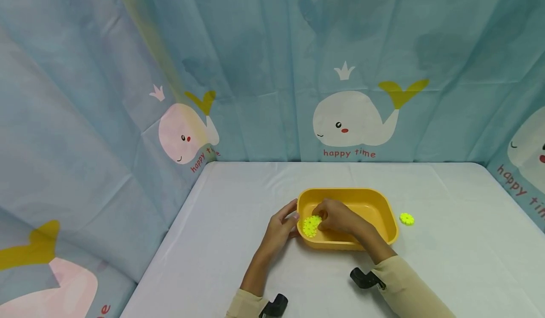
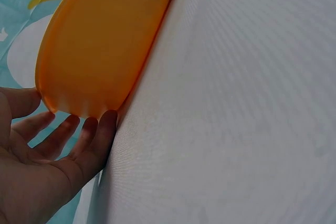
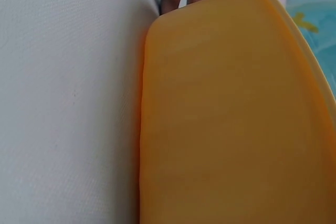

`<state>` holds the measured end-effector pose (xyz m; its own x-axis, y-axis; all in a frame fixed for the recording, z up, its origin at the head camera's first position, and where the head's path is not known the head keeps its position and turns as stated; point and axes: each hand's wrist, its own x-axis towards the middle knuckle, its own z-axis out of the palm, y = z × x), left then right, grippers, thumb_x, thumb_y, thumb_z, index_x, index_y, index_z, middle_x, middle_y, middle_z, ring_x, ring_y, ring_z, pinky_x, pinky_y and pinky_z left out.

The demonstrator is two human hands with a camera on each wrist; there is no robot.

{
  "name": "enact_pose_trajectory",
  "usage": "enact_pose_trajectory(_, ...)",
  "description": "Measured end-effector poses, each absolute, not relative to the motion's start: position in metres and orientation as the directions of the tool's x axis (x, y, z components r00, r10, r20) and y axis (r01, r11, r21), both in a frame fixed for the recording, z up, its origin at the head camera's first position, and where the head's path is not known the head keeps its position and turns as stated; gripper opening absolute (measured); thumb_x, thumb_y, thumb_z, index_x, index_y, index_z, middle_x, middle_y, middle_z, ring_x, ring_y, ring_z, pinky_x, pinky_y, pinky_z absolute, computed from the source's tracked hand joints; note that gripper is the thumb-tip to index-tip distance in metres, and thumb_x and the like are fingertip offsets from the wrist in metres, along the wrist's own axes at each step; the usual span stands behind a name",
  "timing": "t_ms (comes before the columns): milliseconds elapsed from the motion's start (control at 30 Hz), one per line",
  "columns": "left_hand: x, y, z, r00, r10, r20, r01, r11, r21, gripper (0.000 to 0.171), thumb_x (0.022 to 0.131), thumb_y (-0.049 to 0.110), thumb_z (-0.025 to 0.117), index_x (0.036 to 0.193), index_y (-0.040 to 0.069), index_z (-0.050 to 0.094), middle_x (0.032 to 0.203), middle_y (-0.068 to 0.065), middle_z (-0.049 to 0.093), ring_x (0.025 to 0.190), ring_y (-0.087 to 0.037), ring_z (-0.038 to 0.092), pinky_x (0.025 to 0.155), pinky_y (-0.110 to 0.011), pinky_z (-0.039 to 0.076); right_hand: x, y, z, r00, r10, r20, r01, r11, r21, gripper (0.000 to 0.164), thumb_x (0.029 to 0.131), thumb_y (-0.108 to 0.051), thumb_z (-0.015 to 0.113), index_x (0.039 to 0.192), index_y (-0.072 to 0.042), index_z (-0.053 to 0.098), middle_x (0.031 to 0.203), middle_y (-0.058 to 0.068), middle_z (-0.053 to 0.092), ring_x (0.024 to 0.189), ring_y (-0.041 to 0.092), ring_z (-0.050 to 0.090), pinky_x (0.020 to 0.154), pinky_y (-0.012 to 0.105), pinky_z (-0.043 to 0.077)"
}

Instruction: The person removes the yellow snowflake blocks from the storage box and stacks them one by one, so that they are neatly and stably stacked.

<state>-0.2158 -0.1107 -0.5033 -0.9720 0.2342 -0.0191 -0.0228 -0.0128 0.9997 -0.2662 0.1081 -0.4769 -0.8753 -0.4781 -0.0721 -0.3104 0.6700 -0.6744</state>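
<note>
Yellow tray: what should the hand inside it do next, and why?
Maybe the right hand should pinch one bright yellow flower-shaped piece and lift it. Its fingertips are right by the pieces, and the left hand touches the yellow tray's end, which may help steady it. I can't tell whether a piece is already pinched.

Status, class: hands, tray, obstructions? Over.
Left hand touching yellow tray, left end. Right hand inside at flower-shaped pieces, grip unclear. Near wall fills right-wrist view.

Head view looks down; close wrist views share the tray [image 1: 374, 212].
</note>
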Motion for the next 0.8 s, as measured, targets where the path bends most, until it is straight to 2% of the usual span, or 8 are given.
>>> enact_pose_trajectory(567, -0.2151, -0.1087, -0.5009, -0.974, 0.227, -0.022, -0.024, -0.005, 1.000, 0.050, 0.112, 0.017, 0.053, 0.162, 0.017, 0.045, 0.165, -0.011, 0.046, 0.140, -0.035, 0.058, 0.099, -0.040, 0.062, -0.2625, 0.1093, -0.4723, -0.886, -0.451, -0.107, -0.277, 0.700, -0.658, 0.028, 0.085, -0.004, 0.086, 0.112, -0.002, 0.078, 0.096, 0.003, 0.066, 0.089, 0.019, 0.057, 0.089, 0.039, 0.057)
enact_pose_trajectory(800, -0.2152, -0.1083, -0.5010, -0.976, 0.218, -0.028, -0.028, 0.000, 1.000, 0.051, 0.112, 0.017, 0.054, 0.162, 0.018, 0.046, 0.165, -0.010, 0.046, 0.139, -0.034, 0.058, 0.099, -0.040, 0.062, -0.2623, 0.1140, -0.4727, -0.875, -0.472, -0.104, -0.299, 0.698, -0.651, 0.031, 0.083, -0.001, 0.085, 0.113, -0.001, 0.078, 0.097, 0.003, 0.069, 0.090, 0.019, 0.058, 0.092, 0.042, 0.059)
